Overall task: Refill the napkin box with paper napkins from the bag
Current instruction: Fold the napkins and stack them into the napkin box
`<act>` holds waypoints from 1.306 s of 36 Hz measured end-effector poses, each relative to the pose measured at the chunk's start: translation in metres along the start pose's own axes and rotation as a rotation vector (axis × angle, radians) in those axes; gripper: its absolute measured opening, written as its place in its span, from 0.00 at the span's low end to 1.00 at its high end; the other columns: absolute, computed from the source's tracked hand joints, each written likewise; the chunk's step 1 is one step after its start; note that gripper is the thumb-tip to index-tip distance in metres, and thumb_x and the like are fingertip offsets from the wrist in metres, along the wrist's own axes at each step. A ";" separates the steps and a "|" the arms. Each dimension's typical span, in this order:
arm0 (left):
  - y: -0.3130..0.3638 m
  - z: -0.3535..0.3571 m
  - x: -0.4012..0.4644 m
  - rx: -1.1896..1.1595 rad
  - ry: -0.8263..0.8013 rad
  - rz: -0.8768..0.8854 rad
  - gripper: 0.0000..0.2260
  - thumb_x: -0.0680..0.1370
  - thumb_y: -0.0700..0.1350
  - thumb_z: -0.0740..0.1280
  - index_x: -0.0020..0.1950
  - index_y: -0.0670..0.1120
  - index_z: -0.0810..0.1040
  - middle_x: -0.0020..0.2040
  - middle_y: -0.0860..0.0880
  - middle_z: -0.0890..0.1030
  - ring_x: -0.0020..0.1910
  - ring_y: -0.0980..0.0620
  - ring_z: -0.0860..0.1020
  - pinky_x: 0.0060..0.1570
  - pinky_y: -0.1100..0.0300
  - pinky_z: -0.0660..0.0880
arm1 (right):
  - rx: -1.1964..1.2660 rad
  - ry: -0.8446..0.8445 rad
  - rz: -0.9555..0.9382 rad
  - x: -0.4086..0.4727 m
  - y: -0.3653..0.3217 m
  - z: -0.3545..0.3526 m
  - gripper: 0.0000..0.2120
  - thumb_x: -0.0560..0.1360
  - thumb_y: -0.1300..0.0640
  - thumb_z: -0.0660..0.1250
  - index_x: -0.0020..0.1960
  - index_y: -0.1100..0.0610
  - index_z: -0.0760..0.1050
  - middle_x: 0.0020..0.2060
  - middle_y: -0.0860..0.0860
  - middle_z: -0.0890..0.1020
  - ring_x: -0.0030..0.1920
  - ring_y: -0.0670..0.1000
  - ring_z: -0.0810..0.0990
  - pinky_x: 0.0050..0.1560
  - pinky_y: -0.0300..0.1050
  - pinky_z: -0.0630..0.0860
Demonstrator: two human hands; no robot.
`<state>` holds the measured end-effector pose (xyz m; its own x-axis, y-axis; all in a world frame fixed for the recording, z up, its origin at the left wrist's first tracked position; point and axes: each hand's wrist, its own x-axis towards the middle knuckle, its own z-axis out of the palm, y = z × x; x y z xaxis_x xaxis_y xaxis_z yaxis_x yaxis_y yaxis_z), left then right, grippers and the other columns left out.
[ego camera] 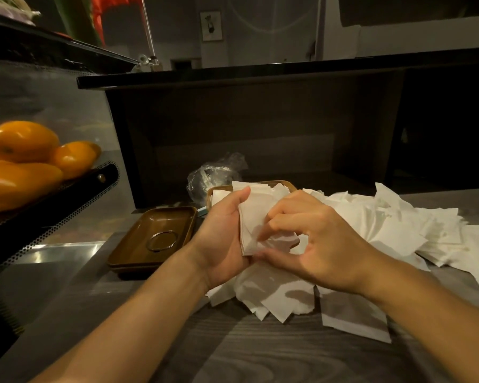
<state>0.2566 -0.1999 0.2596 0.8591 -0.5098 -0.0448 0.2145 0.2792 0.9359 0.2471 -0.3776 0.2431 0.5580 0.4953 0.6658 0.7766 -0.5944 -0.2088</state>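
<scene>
Holding a small napkin stack [256,217] in your left hand [224,239], w/ right hand [315,244] fingers pinching its edge. Napkin box [215,192] sits just behind, partly filled. Emptied-looking bag [213,172] beyond. Big loose napkin pile [398,228] on the counter remains, so roughly midway.

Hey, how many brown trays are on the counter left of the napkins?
2, stacked: the top tray holds a metal ring, and a second tray's rim shows beneath it. More could be hidden underneath.
</scene>
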 end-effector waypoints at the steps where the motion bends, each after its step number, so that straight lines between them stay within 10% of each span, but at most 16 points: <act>1: 0.000 0.000 0.000 0.001 -0.001 0.001 0.25 0.84 0.60 0.47 0.70 0.50 0.75 0.63 0.43 0.82 0.63 0.43 0.80 0.59 0.49 0.78 | -0.003 -0.008 -0.006 0.000 0.000 0.001 0.15 0.75 0.38 0.70 0.51 0.48 0.84 0.48 0.39 0.81 0.55 0.45 0.76 0.54 0.47 0.76; 10: -0.001 -0.002 0.001 -0.011 0.076 0.000 0.15 0.83 0.41 0.58 0.68 0.43 0.75 0.60 0.37 0.82 0.61 0.38 0.81 0.62 0.42 0.77 | -0.009 0.107 0.129 -0.004 0.012 -0.014 0.09 0.73 0.58 0.77 0.51 0.49 0.82 0.50 0.40 0.78 0.55 0.45 0.76 0.54 0.38 0.77; 18: -0.006 -0.003 0.004 0.147 0.148 0.017 0.19 0.80 0.31 0.59 0.68 0.46 0.73 0.62 0.38 0.81 0.60 0.38 0.81 0.63 0.38 0.76 | 0.151 0.123 0.316 -0.002 0.010 -0.012 0.10 0.73 0.56 0.77 0.50 0.45 0.79 0.49 0.39 0.77 0.53 0.42 0.77 0.52 0.29 0.76; 29: -0.002 0.003 0.001 0.003 0.003 -0.026 0.19 0.86 0.54 0.49 0.67 0.49 0.74 0.60 0.40 0.83 0.60 0.41 0.82 0.62 0.44 0.76 | 0.119 -0.010 0.318 -0.003 0.007 -0.010 0.21 0.62 0.36 0.78 0.50 0.43 0.77 0.54 0.34 0.68 0.57 0.39 0.73 0.52 0.30 0.79; 47: -0.001 0.001 0.001 0.014 0.084 -0.040 0.20 0.86 0.54 0.49 0.61 0.48 0.79 0.60 0.42 0.84 0.59 0.43 0.83 0.64 0.44 0.75 | 0.021 -0.085 0.099 -0.005 0.009 -0.004 0.08 0.74 0.46 0.75 0.50 0.47 0.85 0.49 0.39 0.80 0.53 0.44 0.76 0.52 0.46 0.79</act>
<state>0.2568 -0.2016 0.2591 0.8863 -0.4496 -0.1108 0.2433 0.2485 0.9376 0.2497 -0.3882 0.2409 0.6547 0.4872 0.5779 0.7217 -0.6303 -0.2861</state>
